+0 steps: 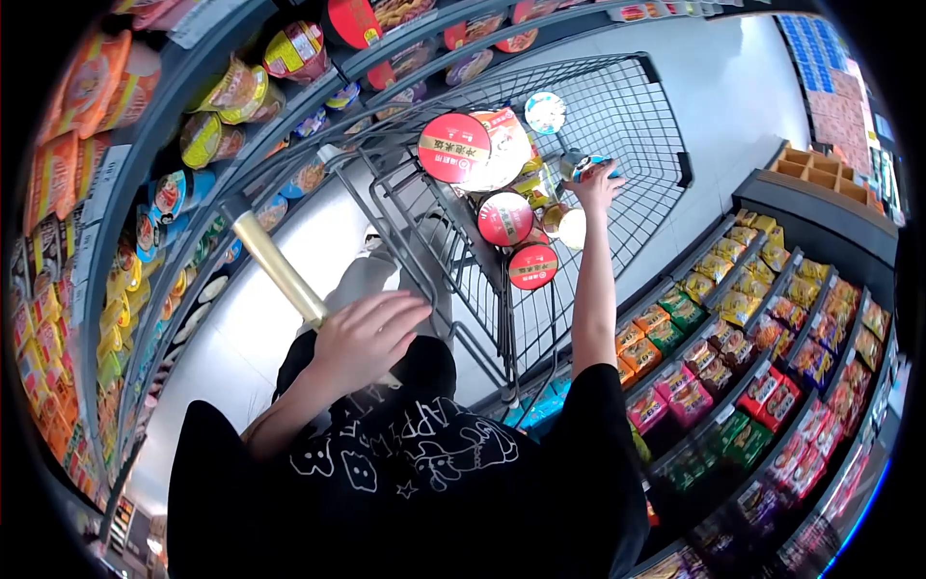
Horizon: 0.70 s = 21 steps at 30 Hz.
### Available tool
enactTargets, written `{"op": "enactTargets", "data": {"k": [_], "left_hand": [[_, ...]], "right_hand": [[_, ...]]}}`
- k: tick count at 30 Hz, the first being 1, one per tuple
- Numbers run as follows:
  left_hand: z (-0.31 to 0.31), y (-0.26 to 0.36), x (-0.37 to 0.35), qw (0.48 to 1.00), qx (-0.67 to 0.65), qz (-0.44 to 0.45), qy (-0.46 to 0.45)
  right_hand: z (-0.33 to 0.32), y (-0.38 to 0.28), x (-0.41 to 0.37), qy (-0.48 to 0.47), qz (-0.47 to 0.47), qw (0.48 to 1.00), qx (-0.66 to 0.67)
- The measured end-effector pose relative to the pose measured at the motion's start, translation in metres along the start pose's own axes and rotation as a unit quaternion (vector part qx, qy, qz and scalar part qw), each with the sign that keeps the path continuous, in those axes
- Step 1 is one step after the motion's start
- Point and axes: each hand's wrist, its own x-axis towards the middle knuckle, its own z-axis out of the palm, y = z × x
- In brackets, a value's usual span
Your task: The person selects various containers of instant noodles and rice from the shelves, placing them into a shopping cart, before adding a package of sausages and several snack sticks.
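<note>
My right hand [596,186] reaches into the shopping cart [627,106], its fingers around a dark instant noodle cup [576,166] with blue on its lid. Over the cart's gold handle bar [280,265] lies my left hand [371,333], fingers stretched out and not wrapped round it. Beside the held cup, the cart carries a large red-lidded tub [454,148], two smaller red-lidded cups [505,219] [533,266], a white-and-blue-topped cup [545,113] and a pale-lidded cup [573,230]. Some yellow-green packaging [531,185] is partly hidden among them.
Shelves of instant noodle cups and bags [231,87] curve along the left, close to the cart. On the right stands a tiered rack of colourful snack packets [719,333]. A wooden divided tray [825,174] sits behind it. Pale floor [719,87] shows beyond the cart.
</note>
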Motion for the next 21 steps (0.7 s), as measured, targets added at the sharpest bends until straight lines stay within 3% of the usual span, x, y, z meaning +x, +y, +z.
{"op": "enactTargets", "data": {"k": [10, 16, 21], "left_hand": [[0.002, -0.002, 0.001, 0.999, -0.031, -0.02, 0.027], [-0.003, -0.004, 0.004, 0.997, -0.073, -0.035, -0.008], [-0.001, -0.005, -0.001, 0.996, -0.078, -0.025, 0.025]], "right_hand": [[0.104, 0.007, 0.063, 0.016, -0.019, 0.999, -0.023], [0.129, 0.017, 0.085, -0.02, -0.105, 0.994, -0.003], [0.129, 0.018, 0.082, -0.037, -0.066, 0.997, -0.01]]}}
